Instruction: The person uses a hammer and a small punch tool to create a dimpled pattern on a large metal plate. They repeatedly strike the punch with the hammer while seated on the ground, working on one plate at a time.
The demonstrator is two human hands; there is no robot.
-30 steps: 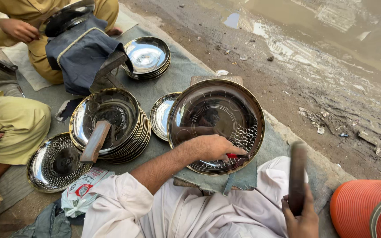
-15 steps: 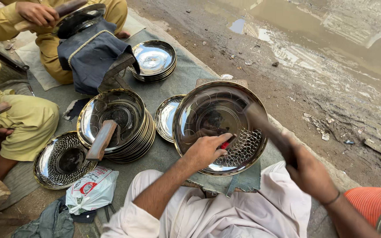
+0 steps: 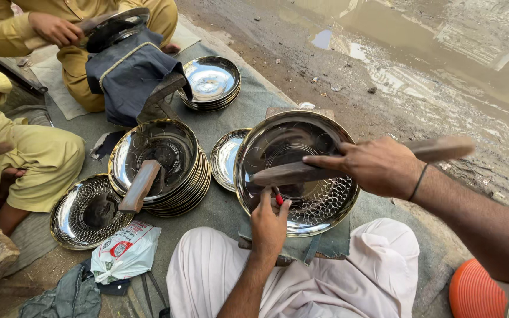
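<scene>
Seated on a grey mat at the edge of a muddy, puddled road, I work a pattern of small dents into a large steel plate that lies flat on the mat in front of my knees. By my reading the job on this plate is only partly through: a band of hammered dimples covers the near right part of the plate, while the far half and the centre are smooth and mirror-bright.

My left hand is curled narrow around a small punch with a red grip, its tip set on the plate's floor near the dimpled band. My right hand is closed around a long wooden mallet held level across the plate, forefinger stretched along the handle; the head hangs just above the punch, and I cannot tell whether it touches.

To my left stands a stack of plates with a second wooden mallet lying across the top one. Beside it rests a single plate dimpled all around. A small plain dish lies between the stack and my plate, and another pile of shiny dishes sits farther back. A white plastic bag lies by my knee. Two other people in yellow-brown clothes sit across the mat; one person's hand holds a dish and a tool.
</scene>
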